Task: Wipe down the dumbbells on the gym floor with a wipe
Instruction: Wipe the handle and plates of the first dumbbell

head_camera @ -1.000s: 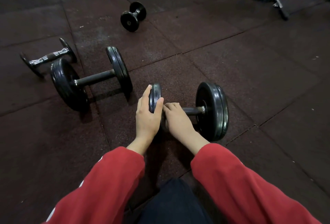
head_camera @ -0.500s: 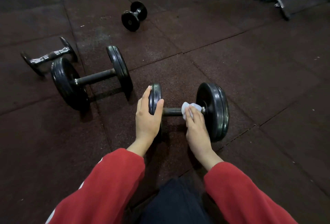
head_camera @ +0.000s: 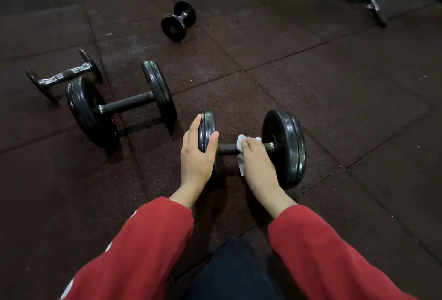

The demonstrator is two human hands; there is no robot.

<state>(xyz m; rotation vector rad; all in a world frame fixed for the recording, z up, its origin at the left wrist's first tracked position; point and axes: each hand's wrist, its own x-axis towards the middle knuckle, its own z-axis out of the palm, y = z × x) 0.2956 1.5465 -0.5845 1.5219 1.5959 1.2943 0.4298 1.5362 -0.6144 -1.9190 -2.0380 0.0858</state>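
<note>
Dumbbell (head_camera: 253, 149) lies at six o'clock before us, our left hand (head_camera: 196, 156) gripping its left plate while our right hand (head_camera: 257, 161), pinching the wipe (head_camera: 241, 143), has slid along the handle toward the right plate, nearly finishing the bar.

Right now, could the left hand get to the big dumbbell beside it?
Probably yes. The left hand only grips the near dumbbell, and bare floor separates it from the big dumbbell.

Black near dumbbell (head_camera: 284, 149) lies flat on the floor, bar running left-right, white crumpled wipe (head_camera: 241, 143) wrapped on the bar by its right plate. Three more dumbbells (head_camera: 119, 104) lie farther left.
</note>
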